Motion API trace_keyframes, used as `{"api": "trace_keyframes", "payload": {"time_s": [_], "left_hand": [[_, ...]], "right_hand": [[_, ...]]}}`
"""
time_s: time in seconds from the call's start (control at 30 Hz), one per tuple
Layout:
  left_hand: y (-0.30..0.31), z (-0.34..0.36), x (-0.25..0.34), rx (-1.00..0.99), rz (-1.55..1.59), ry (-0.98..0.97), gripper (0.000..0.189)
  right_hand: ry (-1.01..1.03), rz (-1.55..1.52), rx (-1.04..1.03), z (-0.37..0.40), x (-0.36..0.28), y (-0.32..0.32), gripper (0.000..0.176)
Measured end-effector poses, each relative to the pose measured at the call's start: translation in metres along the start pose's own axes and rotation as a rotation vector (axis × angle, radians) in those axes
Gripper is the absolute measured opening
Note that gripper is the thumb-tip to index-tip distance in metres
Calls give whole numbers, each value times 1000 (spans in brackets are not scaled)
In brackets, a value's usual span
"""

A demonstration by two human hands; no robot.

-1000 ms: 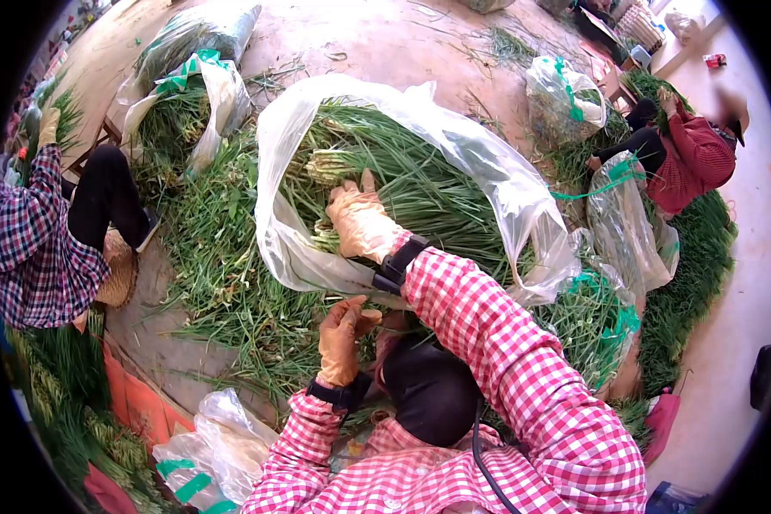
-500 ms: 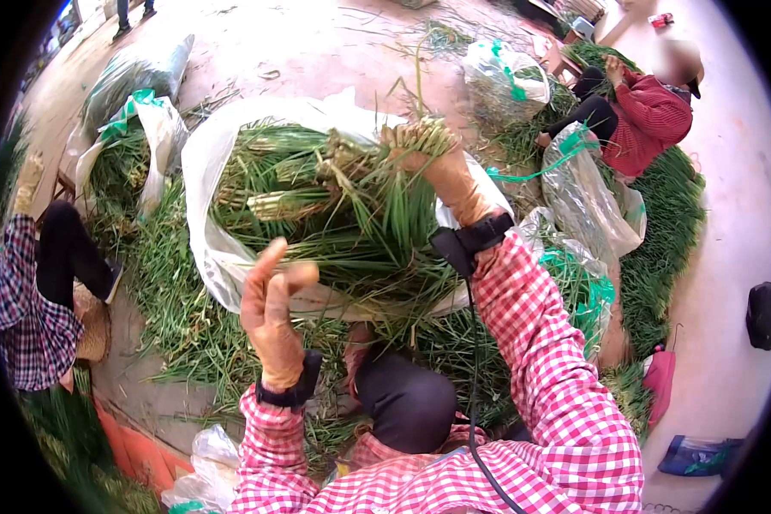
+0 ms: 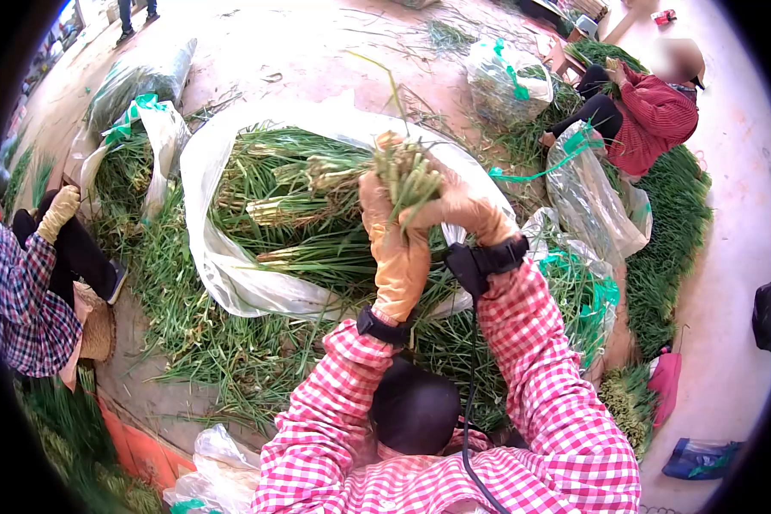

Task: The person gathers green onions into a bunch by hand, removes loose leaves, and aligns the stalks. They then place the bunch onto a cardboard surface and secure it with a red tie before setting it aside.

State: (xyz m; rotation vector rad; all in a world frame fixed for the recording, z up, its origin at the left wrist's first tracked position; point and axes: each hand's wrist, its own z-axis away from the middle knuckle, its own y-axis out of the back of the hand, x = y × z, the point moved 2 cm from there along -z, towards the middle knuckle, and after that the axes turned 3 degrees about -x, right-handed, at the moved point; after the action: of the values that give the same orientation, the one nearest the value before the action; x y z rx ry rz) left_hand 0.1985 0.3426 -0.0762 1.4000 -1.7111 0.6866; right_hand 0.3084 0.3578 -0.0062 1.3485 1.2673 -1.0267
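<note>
- Over the open bag [image 3: 201,193], a bunch of green stems [image 3: 415,182] is clasped between the left hand [image 3: 394,274] and the right hand [image 3: 480,216], fingers curled around it.
- Its ends are apparently being gathered; even, steady pressure is called for.
- Beyond, more stems [image 3: 287,210] are heaped inside.

The concrete floor [image 3: 343,38] carries loose green stalks [image 3: 146,274], scattered thick around a white plastic bag [image 3: 210,248]. A blue packet [image 3: 701,459] lies flat at the right.
</note>
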Motion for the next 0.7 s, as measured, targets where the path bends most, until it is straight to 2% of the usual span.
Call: {"api": "trace_keyframes", "payload": {"time_s": [0.03, 0.1, 0.13, 0.17, 0.2, 0.23, 0.27, 0.33, 0.4, 0.5, 0.53, 0.57, 0.63, 0.67, 0.7], "left_hand": [[-2, -2, 3, -49, 2, -14, 69], [-6, 9, 9, -115, 241, 31, 61], [-2, 10, 5, -183, 330, 93, 57], [5, 7, 3, -248, 418, 150, 53], [21, -2, 3, -235, 111, -10, 39], [31, -16, 3, -250, 293, 174, 33], [36, -32, 0, -96, 270, -22, 32], [34, -54, -8, -50, 114, -182, 33], [23, -67, -18, -273, -135, -119, 35], [21, -59, -88, -456, -864, -55, 49], [26, -52, -111, -540, -897, 34, 53], [32, -42, -139, -580, -1011, -57, 55], [38, -32, -145, -527, -1149, -325, 58], [40, -33, -127, -776, -1295, -166, 64], [28, -29, -165, -688, -1022, -118, 67]], "right_hand": [[46, 56, 63, 1, -13, -5, 61], [83, 259, 334, 9, -14, -20, 54], [-50, 218, 462, 13, -28, -25, 42], [-52, 131, 504, 15, -22, -20, 40], [-49, 47, 543, 15, -9, -11, 37], [-49, -37, 578, 16, 3, -4, 35], [-14, -49, 579, 18, 11, 0, 33], [4, -58, 609, 26, 22, -4, 33], [92, -3, 617, 29, 24, -8, 29], [-5, -9, 607, 52, -38, -3, 28], [119, -21, 627, 61, -54, 11, 26], [187, -49, 656, 75, -80, 23, 27], [320, -133, 717, 100, -139, 34, 35], [387, -188, 749, 110, -173, 33, 40], [522, -262, 760, 116, -197, 35, 44]]}}
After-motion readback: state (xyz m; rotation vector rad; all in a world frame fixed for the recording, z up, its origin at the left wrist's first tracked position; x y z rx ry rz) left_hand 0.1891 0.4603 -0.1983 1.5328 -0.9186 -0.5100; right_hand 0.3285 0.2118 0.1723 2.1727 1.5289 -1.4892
